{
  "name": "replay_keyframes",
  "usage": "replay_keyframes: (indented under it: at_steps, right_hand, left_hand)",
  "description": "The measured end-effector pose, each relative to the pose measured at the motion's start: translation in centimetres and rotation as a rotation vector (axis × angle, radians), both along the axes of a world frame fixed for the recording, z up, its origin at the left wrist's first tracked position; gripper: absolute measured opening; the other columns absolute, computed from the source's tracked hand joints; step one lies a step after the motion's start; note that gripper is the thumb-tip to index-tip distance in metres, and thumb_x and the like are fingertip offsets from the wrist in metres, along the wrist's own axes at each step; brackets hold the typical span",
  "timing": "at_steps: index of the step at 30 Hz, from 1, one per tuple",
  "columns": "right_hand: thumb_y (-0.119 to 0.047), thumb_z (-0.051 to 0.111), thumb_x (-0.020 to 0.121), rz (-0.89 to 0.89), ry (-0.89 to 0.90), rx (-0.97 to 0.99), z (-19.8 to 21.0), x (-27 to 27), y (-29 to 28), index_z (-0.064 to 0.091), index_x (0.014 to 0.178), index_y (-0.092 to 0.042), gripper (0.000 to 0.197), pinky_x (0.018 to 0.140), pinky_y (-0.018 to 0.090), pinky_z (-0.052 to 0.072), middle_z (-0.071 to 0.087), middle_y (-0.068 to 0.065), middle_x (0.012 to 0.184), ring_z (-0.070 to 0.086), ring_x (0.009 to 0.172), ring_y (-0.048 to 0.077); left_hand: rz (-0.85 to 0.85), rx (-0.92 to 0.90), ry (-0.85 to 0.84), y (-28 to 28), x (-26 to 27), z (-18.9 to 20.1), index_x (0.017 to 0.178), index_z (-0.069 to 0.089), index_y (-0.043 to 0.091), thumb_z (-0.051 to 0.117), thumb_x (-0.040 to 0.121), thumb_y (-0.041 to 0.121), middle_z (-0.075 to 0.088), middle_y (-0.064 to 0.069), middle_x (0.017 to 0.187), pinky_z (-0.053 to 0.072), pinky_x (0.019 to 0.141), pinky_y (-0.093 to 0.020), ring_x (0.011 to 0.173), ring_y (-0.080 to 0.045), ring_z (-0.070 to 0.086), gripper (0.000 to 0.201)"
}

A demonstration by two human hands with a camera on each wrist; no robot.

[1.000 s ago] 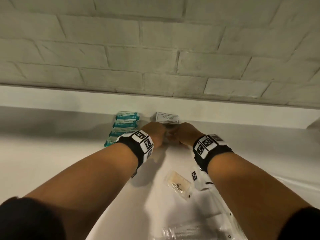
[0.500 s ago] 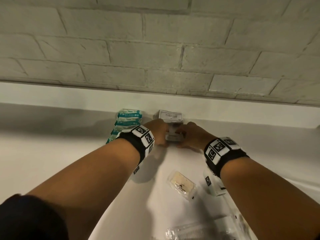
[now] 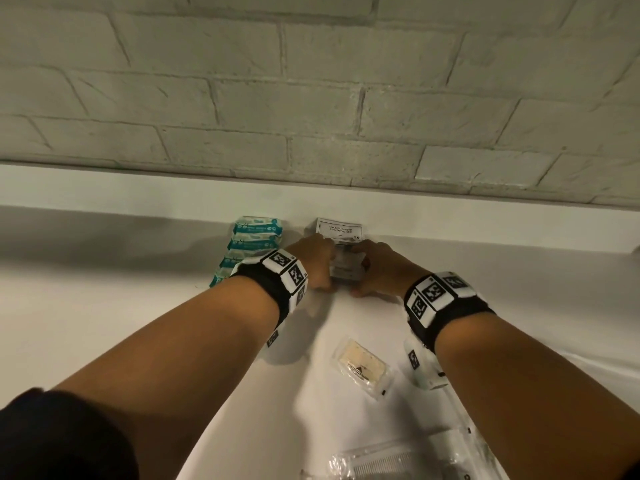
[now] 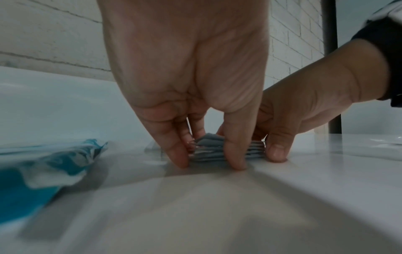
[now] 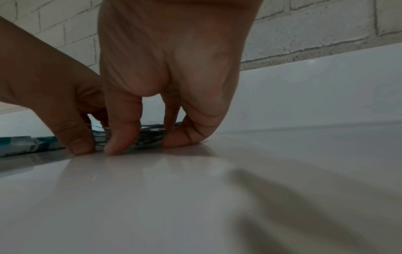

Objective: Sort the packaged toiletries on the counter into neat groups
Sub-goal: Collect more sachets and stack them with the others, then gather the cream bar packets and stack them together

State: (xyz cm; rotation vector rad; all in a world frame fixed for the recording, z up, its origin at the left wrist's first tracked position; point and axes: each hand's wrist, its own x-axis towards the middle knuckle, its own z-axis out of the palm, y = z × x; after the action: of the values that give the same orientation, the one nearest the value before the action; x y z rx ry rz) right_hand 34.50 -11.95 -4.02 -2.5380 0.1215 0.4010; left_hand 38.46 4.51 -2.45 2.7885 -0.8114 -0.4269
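Observation:
A stack of grey-white shampoo sachets (image 3: 345,266) lies at the back of the white counter (image 3: 104,306), with one sachet (image 3: 341,230) leaning on the backsplash. My left hand (image 3: 322,271) holds the stack's left side and my right hand (image 3: 367,275) its right side. Under the left wrist, my left hand (image 4: 208,163) has finger and thumb tips on the counter round the stack (image 4: 208,149). In the right wrist view my right hand (image 5: 147,146) brackets the stack (image 5: 150,135) the same way. Teal packets (image 3: 254,244) lie in a row to the left.
Nearer me lie a soap bar in a clear wrapper (image 3: 362,367), a small white box (image 3: 424,370) under my right wrist and a comb in a clear packet (image 3: 374,462). A brick wall (image 3: 311,98) rises behind the backsplash.
My hands, clasped close over the sachets a second ago, have drawn slightly apart to the stack's two sides, so more of the stack shows between them.

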Motion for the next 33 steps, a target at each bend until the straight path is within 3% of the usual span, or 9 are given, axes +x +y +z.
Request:
replay_keyframes:
  at_steps: [2, 5, 7, 9, 13, 18, 25, 30, 33]
  right_hand:
    - [-0.017, 0.086, 0.062, -0.040, 0.016, 0.076, 0.3, -0.3, -0.5, 0.040, 0.135, -0.021, 0.087, 0.085, 0.026, 0.047, 0.052, 0.006, 0.118, 0.055, 0.107, 0.023]
    - [-0.019, 0.086, 0.066, -0.103, 0.114, 0.171, 1.6, -1.3, -1.8, 0.034, 0.135, -0.023, 0.086, 0.081, 0.022, 0.050, 0.057, 0.003, 0.114, 0.058, 0.101, 0.020]
    - [-0.028, 0.086, 0.066, -0.171, 0.189, 0.174, 2.2, -1.9, -2.8, 0.034, 0.133, -0.029, 0.086, 0.084, 0.033, 0.056, 0.058, 0.006, 0.117, 0.061, 0.100, 0.024]
    - [-0.030, 0.082, 0.071, -0.206, 0.242, 0.144, 2.9, -3.5, -3.4, 0.038, 0.128, -0.030, 0.072, 0.080, 0.034, 0.058, 0.059, 0.008, 0.115, 0.064, 0.096, 0.026]
    - [-0.031, 0.068, 0.086, -0.037, 0.296, 0.016, 4.4, -7.3, -3.6, 0.051, 0.129, -0.013, 0.049, 0.097, 0.045, 0.050, 0.062, 0.010, 0.124, 0.061, 0.111, 0.035]
    - [-0.026, 0.068, 0.086, -0.026, 0.122, -0.063, 6.0, -14.8, -5.1, 0.064, 0.109, -0.027, 0.023, 0.092, 0.030, 0.045, 0.063, -0.001, 0.114, 0.061, 0.103, 0.018]
    - [-0.020, 0.067, 0.087, 0.022, 0.182, -0.541, 6.0, -23.9, -8.7, 0.058, 0.120, -0.027, 0.035, 0.080, 0.028, 0.042, 0.048, 0.001, 0.118, 0.052, 0.096, 0.019]
    - [-0.022, 0.054, 0.093, -0.042, 0.098, -0.493, 5.4, -27.4, -9.6, 0.065, 0.104, -0.029, 0.017, 0.081, 0.025, 0.040, 0.060, -0.006, 0.114, 0.052, 0.093, 0.013]
    - [-0.020, 0.049, 0.096, 0.008, 0.061, -0.357, 4.7, -28.2, -8.5, 0.068, 0.113, -0.028, 0.027, 0.090, 0.024, 0.039, 0.060, -0.009, 0.113, 0.054, 0.104, 0.013]
  left_hand:
    - [0.053, -0.006, -0.011, 0.3, -0.7, 0.2, 0.131, 0.045, 0.013, 0.083, 0.066, 0.037, 0.047, -0.009, 0.131, 0.046, 0.092, -0.034, 0.116, -0.027, 0.054, 0.079]
    - [0.137, 0.012, -0.062, 1.3, -2.6, 0.4, 0.131, 0.038, 0.017, 0.082, 0.060, 0.043, 0.041, -0.010, 0.127, 0.047, 0.093, -0.041, 0.112, -0.031, 0.051, 0.088]
    - [0.192, -0.027, -0.161, 1.9, -4.1, 0.5, 0.125, 0.041, 0.016, 0.079, 0.063, 0.043, 0.043, -0.011, 0.120, 0.050, 0.087, -0.042, 0.104, -0.031, 0.052, 0.078]
    - [0.175, -0.080, -0.255, 2.1, -6.1, 0.8, 0.117, 0.047, 0.014, 0.073, 0.072, 0.042, 0.048, -0.010, 0.113, 0.050, 0.080, -0.038, 0.097, -0.029, 0.055, 0.059]
    - [-0.150, -0.036, -0.059, 0.6, -10.5, 2.0, 0.118, 0.056, 0.017, 0.068, 0.079, 0.038, 0.057, -0.003, 0.120, 0.045, 0.087, -0.032, 0.105, -0.022, 0.055, 0.046]
    - [-0.433, 0.206, -0.068, -1.0, -15.5, 2.1, 0.129, 0.052, 0.014, 0.054, 0.090, 0.029, 0.053, -0.005, 0.131, 0.041, 0.095, -0.035, 0.117, -0.025, 0.047, 0.042]
    - [-0.130, 0.140, -0.006, 1.2, -16.5, -0.3, 0.133, 0.045, 0.026, 0.063, 0.076, 0.050, 0.050, -0.002, 0.129, 0.044, 0.097, -0.035, 0.115, -0.026, 0.049, 0.065]
    - [-0.009, -0.021, 0.002, 2.6, -17.7, -0.2, 0.114, 0.057, 0.015, 0.068, 0.081, 0.037, 0.048, -0.008, 0.113, 0.043, 0.085, -0.030, 0.102, -0.028, 0.055, 0.042]
    - [-0.071, -0.208, 0.009, 2.0, -20.6, 1.7, 0.102, 0.062, 0.018, 0.070, 0.081, 0.038, 0.051, 0.001, 0.099, 0.035, 0.072, -0.025, 0.090, -0.019, 0.054, 0.030]
